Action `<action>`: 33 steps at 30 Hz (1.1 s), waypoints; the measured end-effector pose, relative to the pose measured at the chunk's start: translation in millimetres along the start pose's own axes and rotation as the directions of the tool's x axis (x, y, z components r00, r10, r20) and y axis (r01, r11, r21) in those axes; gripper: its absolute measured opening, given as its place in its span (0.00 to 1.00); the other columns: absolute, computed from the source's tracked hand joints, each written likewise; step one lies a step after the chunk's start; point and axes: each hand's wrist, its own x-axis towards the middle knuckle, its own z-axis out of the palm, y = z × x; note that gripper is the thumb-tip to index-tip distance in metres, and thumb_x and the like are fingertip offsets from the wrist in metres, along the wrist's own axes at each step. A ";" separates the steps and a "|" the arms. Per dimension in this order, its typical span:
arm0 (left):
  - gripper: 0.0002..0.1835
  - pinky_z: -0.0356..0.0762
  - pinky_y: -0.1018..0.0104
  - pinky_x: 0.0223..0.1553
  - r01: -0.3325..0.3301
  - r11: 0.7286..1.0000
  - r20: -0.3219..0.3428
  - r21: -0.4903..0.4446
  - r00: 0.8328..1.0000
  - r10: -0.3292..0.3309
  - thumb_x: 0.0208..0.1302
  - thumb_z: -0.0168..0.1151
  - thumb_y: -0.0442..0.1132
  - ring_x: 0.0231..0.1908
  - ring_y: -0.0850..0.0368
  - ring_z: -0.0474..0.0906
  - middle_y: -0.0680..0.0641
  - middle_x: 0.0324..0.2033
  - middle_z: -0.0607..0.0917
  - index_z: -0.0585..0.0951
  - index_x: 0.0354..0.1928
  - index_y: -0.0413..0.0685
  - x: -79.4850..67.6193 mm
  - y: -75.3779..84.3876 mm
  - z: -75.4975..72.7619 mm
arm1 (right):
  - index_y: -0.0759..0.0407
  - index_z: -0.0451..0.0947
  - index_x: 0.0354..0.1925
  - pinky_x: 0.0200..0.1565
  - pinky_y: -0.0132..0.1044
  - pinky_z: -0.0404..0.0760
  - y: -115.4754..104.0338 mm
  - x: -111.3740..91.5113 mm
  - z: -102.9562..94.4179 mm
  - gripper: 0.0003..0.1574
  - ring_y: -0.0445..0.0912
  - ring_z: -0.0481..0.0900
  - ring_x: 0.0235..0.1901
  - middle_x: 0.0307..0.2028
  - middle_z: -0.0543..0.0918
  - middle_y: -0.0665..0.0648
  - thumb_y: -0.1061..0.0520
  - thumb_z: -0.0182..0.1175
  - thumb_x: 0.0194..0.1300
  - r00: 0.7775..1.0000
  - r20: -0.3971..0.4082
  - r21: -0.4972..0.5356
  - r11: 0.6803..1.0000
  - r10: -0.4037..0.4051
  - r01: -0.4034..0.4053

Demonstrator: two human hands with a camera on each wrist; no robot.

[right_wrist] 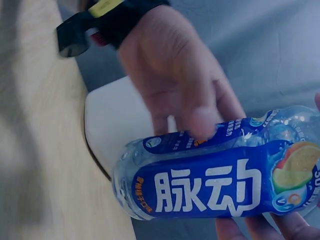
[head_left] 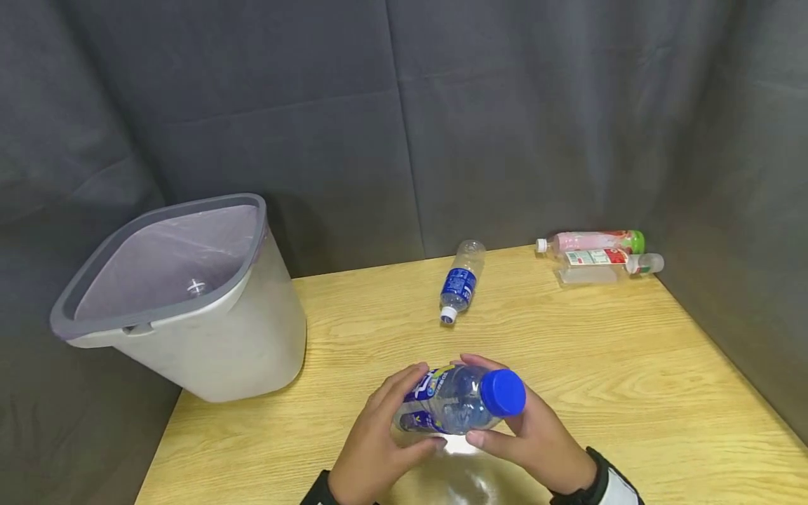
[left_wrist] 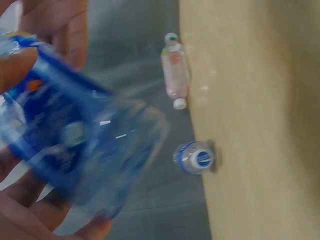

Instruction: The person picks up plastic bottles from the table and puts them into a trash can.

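A clear plastic drink bottle [head_left: 457,403] with a blue label and blue cap is held between both hands over the front of the table. It is tilted, cap toward the right. My left hand [head_left: 381,431] grips its base end, thumb on one side and fingers on the other. Around the cap end, my right hand [head_left: 539,438] holds it with thumb below and fingers behind. The blue label [right_wrist: 210,185] with white characters and fruit faces the right wrist view. Seen from the left wrist, the bottle's clear base [left_wrist: 130,150] is blurred.
A light grey bin [head_left: 252,344] with a liner stands at left, a clear plastic item [head_left: 196,287] inside. Another blue-labelled bottle [head_left: 459,284] lies mid-table near the dark curtain [head_left: 315,140]. At back right lie a pink-labelled bottle [head_left: 590,241] and a clear bottle [head_left: 590,273].
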 end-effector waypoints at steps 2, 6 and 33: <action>0.50 0.71 0.45 0.68 0.013 1.000 -0.016 -0.005 1.000 -0.013 0.49 0.81 0.42 0.70 0.51 0.70 0.59 0.71 0.71 0.66 0.75 0.65 -2.6 -1.8 6.3 | 0.57 0.58 0.76 0.66 0.30 0.73 0.5 -1.2 1.9 0.49 0.41 0.74 0.67 0.71 0.71 0.60 0.74 0.63 0.62 1.000 0.010 0.036 0.999 0.014 -0.015; 0.49 0.75 0.49 0.65 0.029 0.999 -0.038 -0.028 0.999 -0.030 0.47 0.82 0.42 0.65 0.54 0.74 0.59 0.67 0.74 0.68 0.73 0.62 -4.3 -3.7 13.3 | 0.56 0.59 0.76 0.67 0.29 0.70 1.4 -2.4 2.6 0.47 0.42 0.73 0.68 0.71 0.69 0.64 0.73 0.62 0.64 0.999 0.020 0.052 0.998 0.036 -0.037; 0.54 0.68 0.55 0.58 0.074 0.947 -0.483 0.312 0.871 0.091 0.40 0.85 0.33 0.57 0.48 0.74 0.42 0.60 0.80 0.70 0.73 0.63 23.2 44.1 -181.2 | 0.52 0.59 0.77 0.67 0.45 0.75 18.4 46.8 -114.3 0.38 0.54 0.70 0.70 0.72 0.69 0.58 0.49 0.59 0.75 0.971 -0.041 -0.466 0.855 0.237 -0.228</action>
